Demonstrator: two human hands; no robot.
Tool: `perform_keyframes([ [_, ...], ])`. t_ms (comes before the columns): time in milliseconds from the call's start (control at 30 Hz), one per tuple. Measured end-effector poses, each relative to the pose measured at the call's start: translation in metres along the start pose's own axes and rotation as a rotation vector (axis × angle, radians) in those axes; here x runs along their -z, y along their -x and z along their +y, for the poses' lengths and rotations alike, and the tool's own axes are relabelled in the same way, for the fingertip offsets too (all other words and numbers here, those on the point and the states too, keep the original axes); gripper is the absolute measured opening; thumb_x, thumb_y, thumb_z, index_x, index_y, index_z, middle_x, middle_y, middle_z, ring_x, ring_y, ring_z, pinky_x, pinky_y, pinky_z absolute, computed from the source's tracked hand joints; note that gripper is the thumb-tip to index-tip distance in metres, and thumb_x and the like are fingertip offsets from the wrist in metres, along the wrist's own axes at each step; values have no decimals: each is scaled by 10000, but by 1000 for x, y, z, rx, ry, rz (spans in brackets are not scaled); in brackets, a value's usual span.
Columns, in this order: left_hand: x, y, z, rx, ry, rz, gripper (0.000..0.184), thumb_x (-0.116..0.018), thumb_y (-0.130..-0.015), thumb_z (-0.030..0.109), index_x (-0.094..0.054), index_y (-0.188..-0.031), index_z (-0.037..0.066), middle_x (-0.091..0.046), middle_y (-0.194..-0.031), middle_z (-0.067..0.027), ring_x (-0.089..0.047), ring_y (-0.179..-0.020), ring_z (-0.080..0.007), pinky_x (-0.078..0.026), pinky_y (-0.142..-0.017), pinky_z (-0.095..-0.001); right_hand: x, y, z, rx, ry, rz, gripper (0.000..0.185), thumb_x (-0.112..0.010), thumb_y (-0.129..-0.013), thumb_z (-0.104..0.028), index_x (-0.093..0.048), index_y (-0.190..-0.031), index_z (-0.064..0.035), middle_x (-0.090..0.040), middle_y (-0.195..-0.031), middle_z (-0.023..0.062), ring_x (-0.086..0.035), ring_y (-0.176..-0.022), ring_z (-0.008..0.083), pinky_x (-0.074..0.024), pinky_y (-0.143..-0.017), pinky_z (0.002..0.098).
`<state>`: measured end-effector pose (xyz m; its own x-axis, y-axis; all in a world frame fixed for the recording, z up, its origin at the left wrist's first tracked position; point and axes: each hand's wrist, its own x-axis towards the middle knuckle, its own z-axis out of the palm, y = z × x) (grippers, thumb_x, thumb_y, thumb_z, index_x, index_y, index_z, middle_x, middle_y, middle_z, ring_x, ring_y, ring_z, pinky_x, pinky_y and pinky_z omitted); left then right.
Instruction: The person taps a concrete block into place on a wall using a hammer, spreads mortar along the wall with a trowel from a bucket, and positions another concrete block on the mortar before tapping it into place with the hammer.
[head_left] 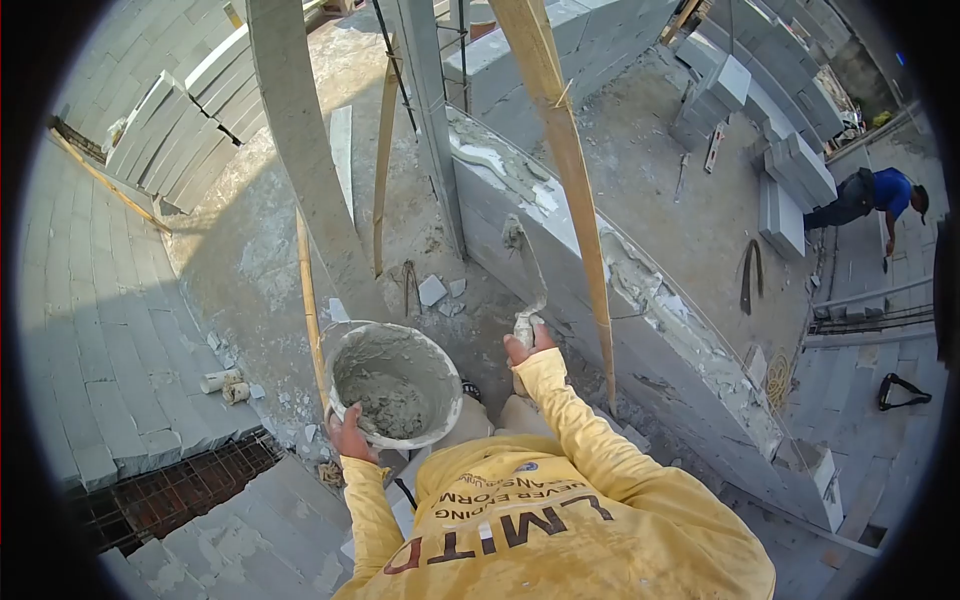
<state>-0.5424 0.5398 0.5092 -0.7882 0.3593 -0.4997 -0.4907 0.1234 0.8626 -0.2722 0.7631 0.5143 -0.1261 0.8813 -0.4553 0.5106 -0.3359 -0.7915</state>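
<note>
Looks like the mortar-spreading stage imo. Left hand (348, 436) is curled over the near rim of the bucket (432, 372), which sits in front of the body, a bit left of centre, w/ a fair bit of wet mortar (395, 402) in the bottom. Right hand (530, 346) is wrapped round the handle of the trowel (541, 290), blade pointing away, grey lump at the far end. Blade's in front of the low block wall (690, 410), can't tell if they're touching tbh. Wall runs far left to near right, rough mortar along its top, wooden prop (562, 130) just right of the trowel. Next move prob calls for a steady wrist, lump kept on the blade, and staying clear of that prop.
</note>
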Motion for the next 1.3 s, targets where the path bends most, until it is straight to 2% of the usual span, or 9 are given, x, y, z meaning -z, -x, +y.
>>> perform_keyframes([
  [67, -5, 8, 5, 35, 3, 57, 289, -634, -832, 76, -615, -1109, -3, -642, -1037, -61, -590, -924, -175, -470, -843, -320, -10, -20, 4, 9, 43, 267, 694, -715, -840, -344, -437, -1391, -27, -617, -1155, 206, -606, -1026, 364, -479, -894, 432],
  [133, 11, -5, -4, 49, -27, -3, 484, -645, -807, 111, -494, -1245, -32, -607, -1136, -122, -617, -978, -251, -512, -867, -382, -22, -50, 25, 73, -40, 480, 779, -724, -834, -357, -376, -1437, -8, -557, -1285, 253, -557, -1154, 402, -437, -985, 450],
  [167, 10, -5, 1, 62, -1, -8, 483, -645, -807, 110, -493, -1244, -32, -607, -1136, -121, -617, -977, -251, -512, -867, -383, -26, -66, 37, -16, -53, 494, 864, -742, -821, -355, -303, -1474, 2, -439, -1424, 272, -444, -1312, 399, -359, -1086, 419],
  [333, 13, -20, -6, 97, 135, -4, 424, -640, -810, 108, -517, -1203, 10, -607, -1106, -116, -624, -970, -260, -523, -860, -402, -64, -114, 58, -151, 131, 412, 852, -756, -812, -271, -298, -1494, -50, -385, -1490, 245, -370, -1388, 371, -335, -1109, 402],
  [500, -1, -24, 14, 148, 126, -35, 329, -605, -846, 76, -589, -1173, 43, -638, -1065, -45, -619, -971, -189, -514, -852, -363, -80, -96, 21, -202, 90, 324, 904, -753, -811, -235, -224, -1522, -49, -356, -1520, 237, -349, -1405, 373, -317, -1118, 399],
  [733, -13, -35, 32, 167, 136, -70, 327, -599, -843, 96, -585, -1170, 80, -632, -1088, -49, -630, -962, -212, -546, -806, -395, -76, -47, 39, 117, -30, 312, 897, -728, -831, -257, -198, -1514, -19, -294, -1534, 278, -360, -1386, 417, -314, -1117, 395],
  [867, -9, -39, 38, 184, 124, -61, 334, -600, -843, 95, -583, -1176, 88, -630, -1101, -49, -634, -951, -221, -548, -809, -396, -55, -46, -64, -316, -8, 365, 890, -726, -841, -374, -231, -1486, -12, -573, -1268, 294, -587, -1132, 432, -465, -941, 456],
  [1067, 4, -51, 26, 169, 51, 7, 331, -614, -842, 92, -582, -1169, 58, -641, -1063, -49, -635, -939, -203, -540, -802, -364, -84, -87, -140, -302, -4, 131, 842, -706, -838, -503, -347, -1350, 60, -652, -1098, 280, -656, -994, 426, -528, -794, 511],
  [1300, 1, -44, 40, 180, 117, -8, 345, -632, -832, 66, -582, -1171, 27, -640, -1048, -58, -619, -897, -185, -520, -788, -341, -117, -165, -135, -266, 337, -13, 859, -716, -849, -446, -289, -1434, 17, -577, -1284, 299, -584, -1184, 394, -457, -978, 446],
])
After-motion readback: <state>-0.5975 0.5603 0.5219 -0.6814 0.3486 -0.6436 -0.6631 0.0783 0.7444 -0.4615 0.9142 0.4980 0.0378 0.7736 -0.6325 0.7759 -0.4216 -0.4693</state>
